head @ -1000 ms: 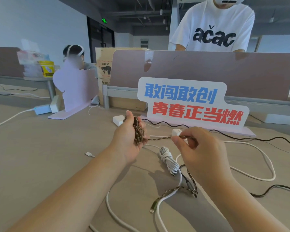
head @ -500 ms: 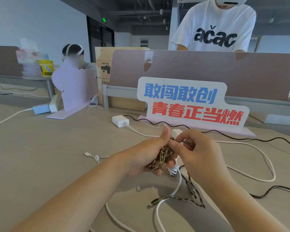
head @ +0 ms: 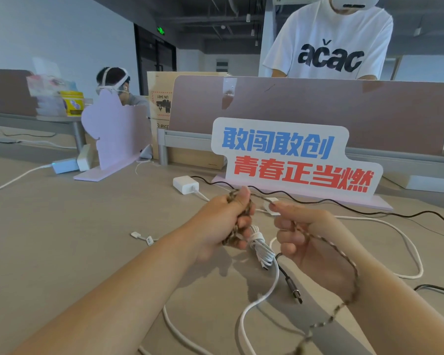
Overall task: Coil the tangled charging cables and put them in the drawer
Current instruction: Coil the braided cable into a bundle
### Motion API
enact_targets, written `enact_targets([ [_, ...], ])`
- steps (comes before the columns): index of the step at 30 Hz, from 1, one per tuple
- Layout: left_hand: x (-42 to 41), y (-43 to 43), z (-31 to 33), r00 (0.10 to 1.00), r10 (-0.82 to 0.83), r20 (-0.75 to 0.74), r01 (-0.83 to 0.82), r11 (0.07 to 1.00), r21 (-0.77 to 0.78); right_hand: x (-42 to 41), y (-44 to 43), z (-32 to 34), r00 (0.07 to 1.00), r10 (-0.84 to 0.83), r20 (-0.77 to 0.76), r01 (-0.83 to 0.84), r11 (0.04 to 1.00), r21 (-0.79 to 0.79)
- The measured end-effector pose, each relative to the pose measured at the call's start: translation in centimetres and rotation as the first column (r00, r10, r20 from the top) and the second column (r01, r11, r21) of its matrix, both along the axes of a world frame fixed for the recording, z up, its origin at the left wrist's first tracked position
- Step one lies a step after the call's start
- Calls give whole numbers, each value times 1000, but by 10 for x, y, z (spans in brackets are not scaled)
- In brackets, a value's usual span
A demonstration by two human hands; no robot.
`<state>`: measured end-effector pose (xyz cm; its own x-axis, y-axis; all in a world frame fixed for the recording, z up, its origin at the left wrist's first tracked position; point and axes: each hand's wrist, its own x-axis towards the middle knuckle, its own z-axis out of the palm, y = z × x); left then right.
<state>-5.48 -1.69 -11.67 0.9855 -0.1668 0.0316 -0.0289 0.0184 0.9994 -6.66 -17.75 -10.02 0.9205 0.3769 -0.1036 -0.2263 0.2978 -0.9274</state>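
A brown braided cable (head: 350, 267) is bunched in a coil inside my left hand (head: 223, 219), which is closed around it above the table. My right hand (head: 300, 234) grips the loose run of the same cable, which loops down past my right wrist to a dark USB plug (head: 294, 290) hanging near the table. A small white piece (head: 272, 204) shows at my right fingertips. Below and between the hands lies a white cable (head: 260, 245), partly bundled, its tail running toward me. No drawer is in view.
On the beige table (head: 62, 239) are a white charger brick (head: 185, 184), a black cable (head: 369, 212), a long white cable loop (head: 410, 247) and a small white connector (head: 141, 237). A sign with Chinese characters (head: 292, 160) stands behind; two people work beyond the divider.
My hands have drawn apart: the left stays closed on the braided coil, while the right has slid along the cable, pulling a longer loop out to the right. The plug end now hangs lower.
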Motion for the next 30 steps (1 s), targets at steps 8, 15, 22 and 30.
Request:
enact_targets([
  [8, 2, 1, -3, 999, 37, -34, -37, 999, 21, 4, -4, 2, 980, -103, 169, 150, 942, -299],
  [15, -19, -3, -3, 879, -456, -139, 475, 814, 335, 2, -7, -7, 575, -166, 801, 713, 582, -391],
  [22, -18, 2, 4, 841, -523, 136, 529, 849, -9, 3, 1, -16, 698, 202, 687, 560, 444, -700],
  [30, -5, 6, 6, 987, 94, 130, -113, 983, 148, 1, 5, -18, 603, 255, 756, 648, 396, -651],
])
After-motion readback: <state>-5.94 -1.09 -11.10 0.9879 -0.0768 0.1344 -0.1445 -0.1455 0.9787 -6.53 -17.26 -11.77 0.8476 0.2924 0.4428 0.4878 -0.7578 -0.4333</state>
